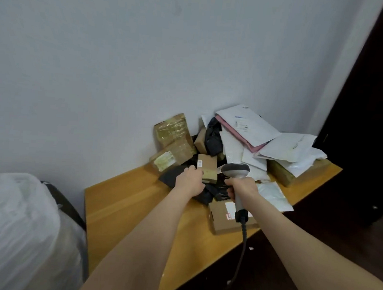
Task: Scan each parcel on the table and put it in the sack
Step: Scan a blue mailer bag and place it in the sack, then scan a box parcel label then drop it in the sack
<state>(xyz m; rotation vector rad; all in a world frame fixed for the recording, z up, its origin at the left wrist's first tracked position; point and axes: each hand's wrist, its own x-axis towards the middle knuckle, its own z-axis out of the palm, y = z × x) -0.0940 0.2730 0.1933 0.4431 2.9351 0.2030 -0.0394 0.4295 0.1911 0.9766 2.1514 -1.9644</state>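
Step in hand: scan. The left hand (190,181) grips a small cardboard box (208,167) by its left edge, thumb near the white label (200,163). The box sits on top of the parcel pile (250,134) on the wooden table (126,199). The right hand (241,188) is wrapped tight round the handle of a corded barcode scanner (236,171), its head just beside the box.

Next move, judged: aim the scanner window at the label, then carry the box left to the sack.

Containers: white translucent sack (18,225) stands left of the table and looks bulky. Contents and mouth cannot be made out.
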